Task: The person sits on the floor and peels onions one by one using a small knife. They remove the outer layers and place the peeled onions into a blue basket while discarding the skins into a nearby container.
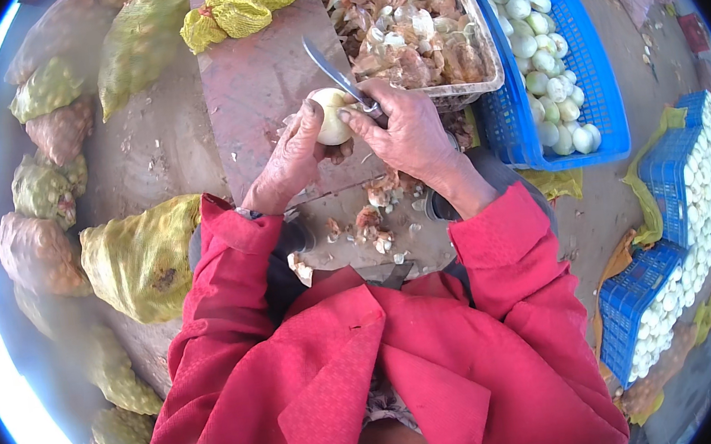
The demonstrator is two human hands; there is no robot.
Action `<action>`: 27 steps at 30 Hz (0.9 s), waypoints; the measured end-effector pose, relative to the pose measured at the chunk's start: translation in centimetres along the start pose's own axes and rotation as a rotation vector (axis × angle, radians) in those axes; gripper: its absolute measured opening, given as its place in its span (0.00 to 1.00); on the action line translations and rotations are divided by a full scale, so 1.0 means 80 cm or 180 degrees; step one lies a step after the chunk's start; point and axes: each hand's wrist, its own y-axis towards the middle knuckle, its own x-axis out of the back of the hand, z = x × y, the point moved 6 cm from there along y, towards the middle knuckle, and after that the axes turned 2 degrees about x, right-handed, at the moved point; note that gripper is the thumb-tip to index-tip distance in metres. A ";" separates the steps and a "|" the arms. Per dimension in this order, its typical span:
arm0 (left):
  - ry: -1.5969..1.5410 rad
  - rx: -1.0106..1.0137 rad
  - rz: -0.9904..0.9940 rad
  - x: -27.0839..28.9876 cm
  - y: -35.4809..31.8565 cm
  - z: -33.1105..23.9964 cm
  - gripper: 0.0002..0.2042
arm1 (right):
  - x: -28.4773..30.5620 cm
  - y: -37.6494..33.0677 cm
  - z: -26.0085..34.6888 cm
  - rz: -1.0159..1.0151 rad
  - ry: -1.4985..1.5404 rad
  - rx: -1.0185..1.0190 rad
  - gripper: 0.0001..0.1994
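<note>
A pale peeled onion (pixel 330 115) is gripped in my left hand (pixel 294 152), the thumb along its near side and fingers curled beneath. My right hand (pixel 402 126) is closed round the handle of a knife (pixel 329 64) with a curved blade, which points up and to the left. The right thumb presses against the onion's right side. Both hands are above the near edge of a reddish board (pixel 252 103). Just past the right hand stands a pale tub (pixel 483 52) heaped with brown onion skins (pixel 418 29).
A blue crate (pixel 595 67) of peeled onions (pixel 542 64) stands right of the tub. More blue crates (pixel 641 300) of peeled onions line the far right. Mesh sacks (pixel 147 261) fill the left side. A yellow net bag (pixel 242 8) lies on the board. Skin scraps (pixel 370 220) litter the floor between my feet.
</note>
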 end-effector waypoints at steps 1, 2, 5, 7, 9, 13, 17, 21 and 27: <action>0.0077 0.0052 0.0065 0.000 -0.001 0.001 0.28 | 0.000 0.000 -0.001 0.0059 -0.0111 0.0019 0.11; 0.0153 0.0104 0.0131 0.000 -0.001 0.003 0.28 | 0.000 0.000 -0.002 0.0118 -0.0223 0.0038 0.10; 0.0275 0.0195 0.0235 -0.002 -0.005 0.004 0.28 | 0.004 -0.001 0.000 0.0289 0.0072 -0.0138 0.09; 0.0374 0.0211 0.0233 -0.007 -0.006 -0.002 0.27 | 0.009 0.000 -0.002 0.0060 0.0066 -0.0174 0.09; 0.0521 0.0203 0.0177 -0.012 -0.007 -0.009 0.27 | 0.015 0.001 -0.007 -0.0118 0.0100 -0.0292 0.09; 0.0548 0.0184 0.0303 -0.016 -0.008 -0.008 0.26 | 0.026 0.005 -0.016 -0.0520 -0.0059 -0.0323 0.08; 0.0259 -0.0043 0.0448 -0.014 -0.010 -0.013 0.27 | 0.048 0.007 -0.044 -0.0877 -0.0043 -0.0809 0.05; -0.0214 -0.0033 0.0174 -0.004 -0.007 -0.010 0.31 | 0.038 0.000 -0.042 -0.0399 0.0363 -0.1021 0.11; -0.1100 0.0090 -0.0140 0.003 0.004 -0.005 0.25 | -0.013 -0.039 0.001 0.0564 0.0573 -0.0501 0.23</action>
